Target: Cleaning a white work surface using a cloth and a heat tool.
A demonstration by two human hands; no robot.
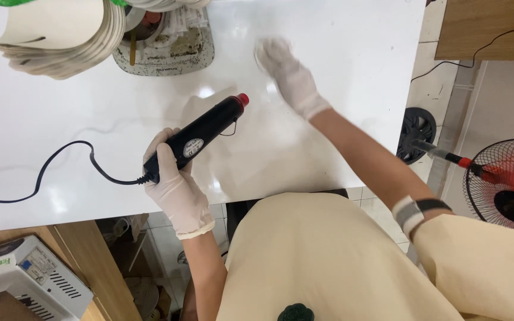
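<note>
The left hand has its grip closed around a black heat tool with a red tip, held low over the white worktop. The right hand lies flat and open on the worktop, just past the red tip. Hot air could burn that glove. The black cord behind the tool could snag. A stack of tan sheets and a dirty tray sit farther away from the tool.

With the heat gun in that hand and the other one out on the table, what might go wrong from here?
1. The heat gun in the left hand aims its red nozzle roughly toward the gloved right hand; hot air might scorch the glove.
2. Its black cord trails loose across the white table and could snag.
3. The stack of beige sheets lies nearby and might singe.
</note>
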